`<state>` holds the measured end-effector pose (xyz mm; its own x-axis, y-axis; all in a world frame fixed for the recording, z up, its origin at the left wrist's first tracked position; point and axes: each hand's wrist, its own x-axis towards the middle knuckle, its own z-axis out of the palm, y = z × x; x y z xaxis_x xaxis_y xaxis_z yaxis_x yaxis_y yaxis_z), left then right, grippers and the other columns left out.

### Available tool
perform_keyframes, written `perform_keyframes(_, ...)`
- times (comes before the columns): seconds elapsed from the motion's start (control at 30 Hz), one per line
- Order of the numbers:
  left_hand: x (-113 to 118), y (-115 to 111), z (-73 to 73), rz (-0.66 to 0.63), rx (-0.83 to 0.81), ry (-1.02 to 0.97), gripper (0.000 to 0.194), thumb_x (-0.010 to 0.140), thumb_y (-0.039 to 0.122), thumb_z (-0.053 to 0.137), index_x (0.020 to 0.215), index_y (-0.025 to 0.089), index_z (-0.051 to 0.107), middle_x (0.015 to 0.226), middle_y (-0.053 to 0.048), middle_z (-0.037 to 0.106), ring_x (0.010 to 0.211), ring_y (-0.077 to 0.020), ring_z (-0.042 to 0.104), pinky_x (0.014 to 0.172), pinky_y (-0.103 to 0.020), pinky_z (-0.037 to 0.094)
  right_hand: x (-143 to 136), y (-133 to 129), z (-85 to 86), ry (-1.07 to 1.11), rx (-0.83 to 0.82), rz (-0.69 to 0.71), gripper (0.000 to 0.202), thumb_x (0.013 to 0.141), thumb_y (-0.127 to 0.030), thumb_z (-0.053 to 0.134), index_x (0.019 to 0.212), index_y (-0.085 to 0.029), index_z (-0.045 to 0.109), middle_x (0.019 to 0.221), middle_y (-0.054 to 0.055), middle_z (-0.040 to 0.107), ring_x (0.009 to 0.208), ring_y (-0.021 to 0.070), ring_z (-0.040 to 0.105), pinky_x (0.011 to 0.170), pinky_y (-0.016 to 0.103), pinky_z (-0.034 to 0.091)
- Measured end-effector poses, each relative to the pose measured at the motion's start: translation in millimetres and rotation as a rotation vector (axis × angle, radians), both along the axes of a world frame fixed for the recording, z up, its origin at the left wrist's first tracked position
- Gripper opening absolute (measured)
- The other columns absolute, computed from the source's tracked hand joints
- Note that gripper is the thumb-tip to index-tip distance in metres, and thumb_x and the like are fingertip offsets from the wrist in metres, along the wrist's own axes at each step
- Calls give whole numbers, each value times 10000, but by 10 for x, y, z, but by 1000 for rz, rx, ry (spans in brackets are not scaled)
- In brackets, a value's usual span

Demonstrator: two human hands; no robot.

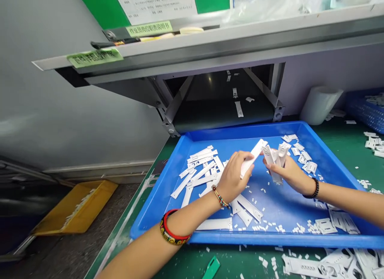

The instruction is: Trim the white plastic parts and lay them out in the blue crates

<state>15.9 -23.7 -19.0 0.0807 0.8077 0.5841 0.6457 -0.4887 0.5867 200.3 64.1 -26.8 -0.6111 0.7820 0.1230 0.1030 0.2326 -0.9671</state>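
My left hand (235,173) is closed around a long white plastic strip (253,158), which tilts up to the right above the blue tray (207,133). Close beside it, my right hand (289,173) grips a small bunch of white plastic strips (275,161), their ends pointing up. Under and left of my left hand, several long white strips (201,171) lie in a loose pile in the tray. Shorter white pieces (309,166) lie along the tray's right side, and tiny white scraps (267,227) are scattered over its floor.
A black conveyor belt (216,107) carrying a few white parts ends above the tray's far edge. A metal shelf (192,51) overhangs it. A white roll (319,105) and a blue basket (364,111) stand right. A yellow bin (79,207) sits low left; a green tool (211,267) lies in front.
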Motion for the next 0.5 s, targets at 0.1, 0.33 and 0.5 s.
perform_keyframes(0.1, -7, 7, -32, -40, 229, 396, 175, 1000, 206, 415, 1153, 165, 488, 1030, -95, 657, 902, -206, 595, 795, -355, 506, 9, -54, 20, 84, -85, 71, 438, 792, -591, 668, 948, -184, 631, 650, -22, 539, 579, 139, 500, 575, 294, 449)
perform_keyframes(0.33, -10, 74, -176, -104, 514, 725, 261, 978, 250, 481, 1200, 114, 504, 1040, -113, 671, 952, -201, 609, 856, -337, 509, 54, -120, 108, 187, 90, 141, 310, 855, -524, 670, 943, -228, 643, 880, 35, 661, 802, 185, 627, 773, 337, 548)
perform_keyframes(0.5, -42, 111, -164, -187, 598, 842, 426, 979, 518, 461, 1062, 131, 618, 1056, -119, 680, 1008, -210, 594, 1008, -360, 446, 73, -79, 165, 176, 545, 221, 244, 980, -391, 542, 814, -223, 603, 829, 38, 590, 766, 165, 569, 707, 301, 524)
